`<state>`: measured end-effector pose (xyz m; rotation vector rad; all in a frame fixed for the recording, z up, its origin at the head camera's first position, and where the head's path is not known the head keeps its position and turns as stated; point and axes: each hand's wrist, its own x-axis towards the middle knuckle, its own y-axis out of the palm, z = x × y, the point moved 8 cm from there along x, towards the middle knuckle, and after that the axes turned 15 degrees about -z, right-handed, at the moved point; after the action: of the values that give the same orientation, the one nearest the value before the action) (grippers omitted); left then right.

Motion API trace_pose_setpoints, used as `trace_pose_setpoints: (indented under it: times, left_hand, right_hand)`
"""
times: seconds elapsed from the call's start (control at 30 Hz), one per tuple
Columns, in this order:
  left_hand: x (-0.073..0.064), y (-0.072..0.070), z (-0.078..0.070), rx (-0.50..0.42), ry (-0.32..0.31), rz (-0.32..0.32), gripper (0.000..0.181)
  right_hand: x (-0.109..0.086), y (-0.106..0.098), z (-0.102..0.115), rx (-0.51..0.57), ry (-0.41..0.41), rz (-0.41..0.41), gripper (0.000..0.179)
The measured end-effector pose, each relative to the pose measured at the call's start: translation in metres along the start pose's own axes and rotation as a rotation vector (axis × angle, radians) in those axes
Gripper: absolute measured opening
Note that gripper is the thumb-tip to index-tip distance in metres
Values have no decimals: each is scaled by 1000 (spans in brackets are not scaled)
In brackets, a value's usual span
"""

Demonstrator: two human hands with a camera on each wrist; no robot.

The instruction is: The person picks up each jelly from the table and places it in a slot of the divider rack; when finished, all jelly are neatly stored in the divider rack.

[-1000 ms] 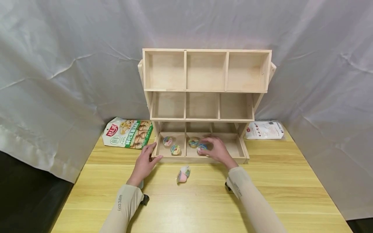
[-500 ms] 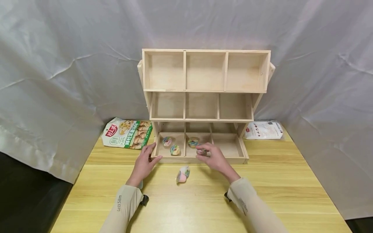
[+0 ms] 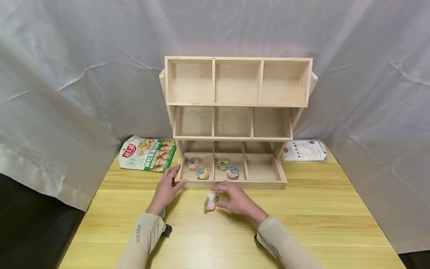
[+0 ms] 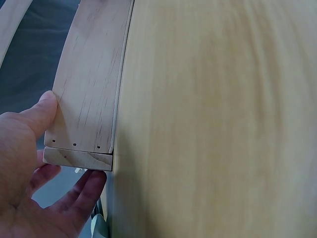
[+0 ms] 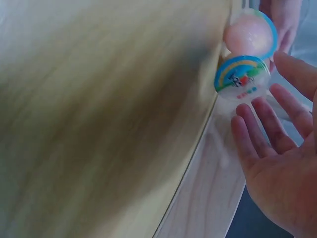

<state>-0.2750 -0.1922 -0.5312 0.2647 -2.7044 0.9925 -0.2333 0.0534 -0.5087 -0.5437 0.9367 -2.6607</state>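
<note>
A tiered wooden display rack [image 3: 235, 185] stands at the back of the table. My left hand [image 3: 164, 189] holds the left front corner of its bottom tray, thumb along the front board [image 4: 89, 89] and fingers around the end. Two small jelly cups lie together on the table before the tray: a pink one [image 3: 210, 205] and a pale one [image 3: 214, 195] with a printed lid [image 5: 242, 78]. Right beside them is my right hand [image 3: 236, 200], thumb and fingers spread around the pale cup's side. The tray's left compartment has two jelly cups [image 3: 202, 173], the middle one two more [image 3: 232, 172].
To the rack's left lies a green and white food packet [image 3: 147, 153]; a white packet [image 3: 305, 150] lies to its right. A grey curtain [image 3: 84, 93] hangs behind. Wooden tabletop [image 3: 336, 209] extends in front and to the right.
My right hand has let go of a jelly cup in the tray's middle compartment and moved down and left to the two cups on the table. The left hand has stayed at the corner.
</note>
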Motion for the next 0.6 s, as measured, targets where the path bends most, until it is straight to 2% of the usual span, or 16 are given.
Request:
trace_pose_setpoints:
  times: [0.17, 0.43, 0.6]
  left_hand:
    - [0, 0, 0, -5, -6, 4, 74]
    - [1, 0, 0, -9, 9, -11, 74]
    - [0, 0, 1, 1, 7, -12, 74]
  right_hand:
    - [0, 8, 2, -70, -68, 25, 48]
    - [3, 13, 0, -106, -68, 35, 39]
    - [4, 15, -3, -99, -41, 33, 33]
